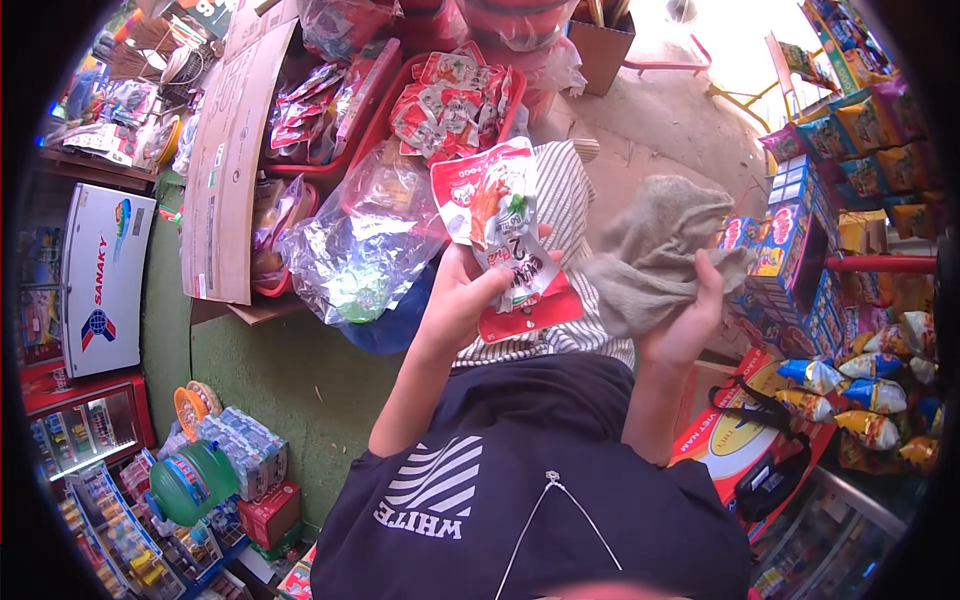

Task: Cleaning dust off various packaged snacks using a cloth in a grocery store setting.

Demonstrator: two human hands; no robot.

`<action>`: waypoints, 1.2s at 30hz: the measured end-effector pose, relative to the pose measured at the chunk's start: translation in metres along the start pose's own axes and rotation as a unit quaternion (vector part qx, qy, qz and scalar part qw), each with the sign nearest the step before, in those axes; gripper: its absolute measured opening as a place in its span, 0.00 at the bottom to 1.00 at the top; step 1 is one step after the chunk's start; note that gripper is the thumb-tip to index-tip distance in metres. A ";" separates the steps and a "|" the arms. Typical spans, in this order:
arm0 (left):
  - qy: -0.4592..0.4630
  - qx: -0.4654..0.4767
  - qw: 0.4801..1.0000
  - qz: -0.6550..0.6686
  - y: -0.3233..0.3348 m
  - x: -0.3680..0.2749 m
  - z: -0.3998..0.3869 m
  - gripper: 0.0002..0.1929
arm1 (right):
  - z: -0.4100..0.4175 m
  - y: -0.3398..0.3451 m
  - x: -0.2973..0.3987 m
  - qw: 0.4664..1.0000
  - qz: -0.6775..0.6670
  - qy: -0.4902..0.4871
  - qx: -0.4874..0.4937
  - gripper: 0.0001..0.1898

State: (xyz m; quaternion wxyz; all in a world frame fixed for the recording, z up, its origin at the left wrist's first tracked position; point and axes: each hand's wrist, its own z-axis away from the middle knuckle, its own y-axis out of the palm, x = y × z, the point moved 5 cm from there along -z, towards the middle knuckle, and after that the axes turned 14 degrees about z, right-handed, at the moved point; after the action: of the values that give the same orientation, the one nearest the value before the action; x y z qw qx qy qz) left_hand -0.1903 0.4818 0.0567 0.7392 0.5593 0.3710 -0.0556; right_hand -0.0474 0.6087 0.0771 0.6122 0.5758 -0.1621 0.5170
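Note:
My left hand (480,289) grips a red and white printed food packet (491,202), thumb across its front, above my striped trousers (559,187). To the right, my right hand (682,315) holds a crumpled grey-beige cloth (652,255), partly blurred, apart from the packet. Just beyond the packet, a red plastic basket (517,101) bears a heap of similar packets (450,101). A clear plastic bag (367,217) lies left of my left hand, with something green inside it. Beneath that bag, part of a blue basin (382,337) shows.
A cardboard sheet (229,165) stands beside another red basket of packets (307,112). At left are a white freezer (109,277) and a green water jug (191,480). Snack boxes (787,232) and hanging snack bags (870,375) crowd the right. A black strapped pouch (772,480) lies on a red carton (720,450).

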 end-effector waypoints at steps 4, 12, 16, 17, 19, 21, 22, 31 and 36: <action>0.026 0.020 0.999 -0.026 -0.002 -0.004 -0.002 0.28 | 0.006 0.012 -0.006 0.996 0.009 -0.050 0.080 0.26; 0.065 0.004 0.995 -0.080 -0.016 -0.002 0.000 0.23 | 0.025 0.052 -0.035 0.968 0.083 -0.088 0.221 0.30; 0.108 -0.096 0.986 -0.082 -0.014 -0.009 0.000 0.14 | 0.024 0.049 -0.047 0.981 0.051 -0.045 0.181 0.29; 0.141 -0.104 0.971 -0.161 -0.016 -0.011 0.001 0.14 | 0.023 0.050 -0.046 0.981 0.051 -0.045 0.181 0.29; 0.113 -0.112 0.977 -0.139 -0.025 -0.006 0.003 0.14 | 0.021 0.047 -0.046 0.992 0.004 0.000 0.125 0.30; 0.084 -0.118 0.983 -0.115 -0.027 -0.002 0.003 0.14 | 0.020 0.047 -0.047 0.990 -0.003 0.008 0.141 0.29; 0.116 -0.110 0.979 -0.125 -0.022 -0.005 0.002 0.14 | 0.018 0.044 -0.049 0.993 0.007 0.007 0.116 0.28; 0.023 -0.103 0.992 -0.066 -0.030 0.010 0.004 0.18 | -0.010 0.049 -0.073 0.934 0.246 0.059 0.251 0.13; 0.013 -0.099 0.976 -0.193 -0.036 0.016 0.011 0.30 | -0.027 0.047 -0.082 0.924 0.319 -0.008 0.210 0.06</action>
State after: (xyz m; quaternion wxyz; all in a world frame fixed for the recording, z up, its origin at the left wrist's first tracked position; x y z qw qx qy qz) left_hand -0.1914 0.4646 0.0203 0.7613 0.4023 0.4850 -0.1528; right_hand -0.1307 0.5866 0.0297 0.2791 0.6128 -0.2299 0.7027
